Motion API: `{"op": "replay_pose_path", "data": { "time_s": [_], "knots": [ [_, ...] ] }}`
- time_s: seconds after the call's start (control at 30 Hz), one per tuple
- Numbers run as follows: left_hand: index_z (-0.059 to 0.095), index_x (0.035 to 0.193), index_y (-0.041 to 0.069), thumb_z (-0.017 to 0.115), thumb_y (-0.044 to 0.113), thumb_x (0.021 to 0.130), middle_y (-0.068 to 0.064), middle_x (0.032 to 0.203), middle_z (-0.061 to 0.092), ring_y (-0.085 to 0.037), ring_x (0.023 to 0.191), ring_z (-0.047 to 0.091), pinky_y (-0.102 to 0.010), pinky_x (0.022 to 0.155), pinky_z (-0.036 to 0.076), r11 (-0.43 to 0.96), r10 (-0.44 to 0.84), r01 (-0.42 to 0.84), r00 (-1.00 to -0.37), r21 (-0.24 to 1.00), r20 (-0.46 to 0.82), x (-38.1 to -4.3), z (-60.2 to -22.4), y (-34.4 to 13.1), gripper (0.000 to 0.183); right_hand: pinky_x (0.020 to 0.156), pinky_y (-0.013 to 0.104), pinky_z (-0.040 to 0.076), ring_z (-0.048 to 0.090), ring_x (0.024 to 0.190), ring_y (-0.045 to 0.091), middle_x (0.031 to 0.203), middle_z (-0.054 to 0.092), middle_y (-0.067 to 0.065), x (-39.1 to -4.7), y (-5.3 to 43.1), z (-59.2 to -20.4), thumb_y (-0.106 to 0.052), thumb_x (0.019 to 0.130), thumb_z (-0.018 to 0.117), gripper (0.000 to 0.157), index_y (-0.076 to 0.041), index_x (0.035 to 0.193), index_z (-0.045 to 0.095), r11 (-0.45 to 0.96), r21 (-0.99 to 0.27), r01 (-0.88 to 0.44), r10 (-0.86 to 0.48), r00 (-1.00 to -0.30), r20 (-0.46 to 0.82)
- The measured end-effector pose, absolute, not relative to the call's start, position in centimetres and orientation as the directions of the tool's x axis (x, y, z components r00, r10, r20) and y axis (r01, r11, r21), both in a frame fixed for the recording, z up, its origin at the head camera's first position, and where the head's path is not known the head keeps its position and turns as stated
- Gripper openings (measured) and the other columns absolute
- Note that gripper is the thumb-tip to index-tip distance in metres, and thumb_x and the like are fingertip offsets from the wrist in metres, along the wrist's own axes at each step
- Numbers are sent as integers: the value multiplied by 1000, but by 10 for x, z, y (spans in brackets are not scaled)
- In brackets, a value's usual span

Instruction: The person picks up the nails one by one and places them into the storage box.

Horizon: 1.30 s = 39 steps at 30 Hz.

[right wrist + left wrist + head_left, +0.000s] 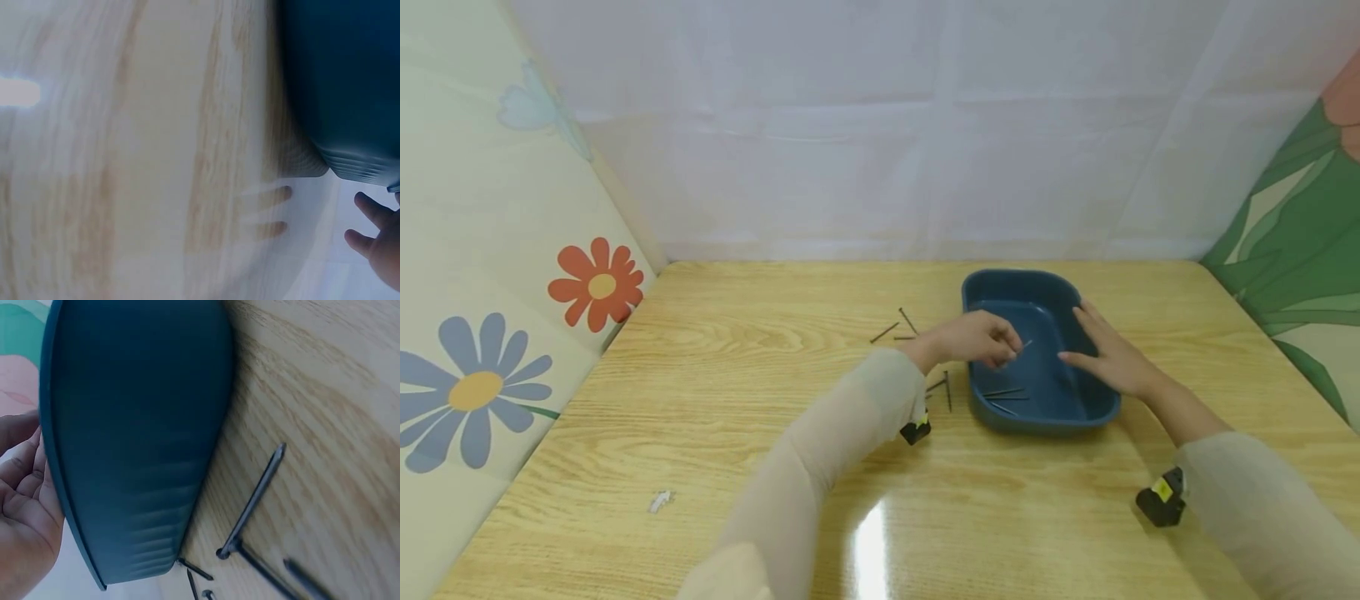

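Observation:
A dark blue plastic bin point(1037, 423) stands on the wooden table, with several nails point(1006, 392) lying on its floor near the front left. My left hand point(981, 337) reaches over the bin's left rim, thumb and fingers pinching a nail point(1028, 343) whose thin end sticks out toward the right. In the left wrist view, part of this hand point(28, 506) shows beyond the bin's wall point(131, 444). My right hand point(1108, 354) is at the right rim with its fingers spread. On the table left of the bin lie several more nails point(947, 392), some crossing point(253, 500).
A small torn white scrap point(660, 500) lies on the table point(700, 400) at the front left. A white cloth point(850, 150) hangs behind the table's back edge, with flower-printed panels point(475, 250) at both sides. Dark wrist cameras point(1162, 498) sit at both sleeves.

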<state>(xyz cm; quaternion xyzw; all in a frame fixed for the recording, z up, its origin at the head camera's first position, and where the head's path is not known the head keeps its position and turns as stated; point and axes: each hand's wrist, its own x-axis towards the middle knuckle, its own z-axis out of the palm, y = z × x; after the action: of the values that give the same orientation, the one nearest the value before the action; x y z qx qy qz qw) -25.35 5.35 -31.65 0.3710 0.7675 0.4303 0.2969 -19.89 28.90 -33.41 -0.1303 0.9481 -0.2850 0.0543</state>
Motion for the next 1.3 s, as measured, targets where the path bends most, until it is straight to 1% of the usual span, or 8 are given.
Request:
{"op": "replay_pose_path", "data": {
  "time_s": [0.2,0.53,0.7,0.87,0.97,1.1,1.17,1.3],
  "knots": [
    [56,104,-2,51,8,86,-12,91,59,-11,72,57,-20,65,48,371,824,334,-549,866,-141,-255,-320,60,21,91,63,5,-8,123,43,138,-16,23,-198,289,-334,-31,87,49,79,4,135,-3,807,-553,-207,-274,-961,-40],
    [59,100,3,50,8,87,-5,82,60,-8,67,57,-16,61,46,454,826,464,-540,761,-164,-260,-321,71,17,90,63,7,-7,123,43,138,-16,22,-200,290,-333,-30,87,49,79,4,135,-4,803,-558,-208,-276,-961,-38],
    [60,96,5,51,9,87,0,77,59,-7,65,56,-15,58,44,517,821,547,-535,659,-199,-260,-322,80,13,90,63,7,-8,123,42,138,-16,22,-200,289,-332,-29,87,49,78,3,135,-4,803,-558,-207,-276,-960,-40],
    [61,89,8,52,8,85,3,75,57,-6,64,54,-15,58,43,565,813,622,-529,542,-241,-259,-323,87,10,90,63,7,-9,123,42,138,-18,20,-200,288,-333,-28,87,50,78,3,135,-4,800,-562,-211,-281,-959,-40],
    [61,82,7,50,6,85,3,69,56,-7,59,52,-16,56,42,564,822,659,-508,497,-258,-258,-321,89,11,90,63,7,-10,123,41,138,-18,20,-200,289,-334,-28,87,50,78,3,135,-4,798,-563,-216,-283,-958,-35],
    [57,67,6,47,6,86,1,57,52,-8,50,47,-18,52,40,555,831,689,-475,466,-289,-257,-320,91,22,90,63,7,-10,123,41,138,-17,22,-201,290,-335,-28,87,50,78,4,135,-4,793,-565,-226,-293,-956,-28],
    [54,62,6,45,5,87,0,55,51,-9,48,46,-19,50,41,563,826,684,-468,464,-314,-257,-320,92,27,90,63,6,-10,123,42,137,-16,23,-201,290,-335,-28,87,50,79,4,135,-3,791,-567,-232,-298,-954,-25],
    [53,62,7,46,2,86,-1,58,51,-9,51,47,-17,50,43,599,801,653,-475,464,-365,-257,-321,95,26,91,63,6,-10,123,41,138,-16,23,-201,291,-336,-29,87,50,79,4,135,-3,797,-560,-227,-292,-956,-28]
  ]
}}
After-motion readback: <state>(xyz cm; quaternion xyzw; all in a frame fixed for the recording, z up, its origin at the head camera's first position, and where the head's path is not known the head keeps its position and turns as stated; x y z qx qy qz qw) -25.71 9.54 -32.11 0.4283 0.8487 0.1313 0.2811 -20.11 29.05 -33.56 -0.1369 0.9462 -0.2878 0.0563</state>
